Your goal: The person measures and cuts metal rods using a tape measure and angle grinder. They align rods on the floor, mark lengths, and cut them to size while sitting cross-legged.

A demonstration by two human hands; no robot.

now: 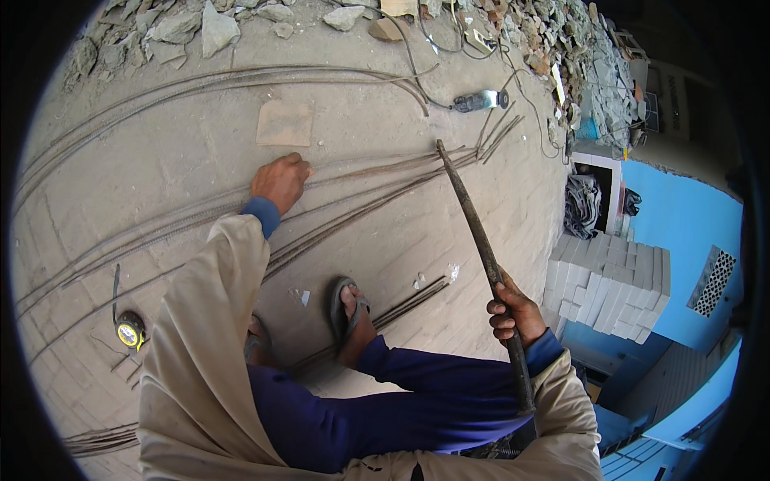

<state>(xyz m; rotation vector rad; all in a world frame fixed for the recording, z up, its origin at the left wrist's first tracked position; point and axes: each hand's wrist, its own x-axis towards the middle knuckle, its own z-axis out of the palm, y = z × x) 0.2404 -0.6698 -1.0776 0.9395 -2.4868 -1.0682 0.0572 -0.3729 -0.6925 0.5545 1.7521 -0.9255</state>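
My right hand (517,311) is wrapped round a long dark metal bar (480,232), held at a slant with its tapered end pointing away from me. The bar's lower end reaches down by my right forearm. Out to the left, my left hand (281,184) is closed low over the ground, beside thin steel rods (401,191) that lie lengthwise across the paving. Its curled fingers hide whatever is between them. Just beyond that hand lies a flat tan square piece (284,123).
A corded power tool (480,100) lies ahead, near broken rubble (180,28). More long rods (241,78) curve across the far ground. A tape measure (129,329) rests at the left. Stacked pale blocks (607,280) stand against a blue wall (682,208) at right. My sandalled feet (350,303) are beside short rods (413,299).
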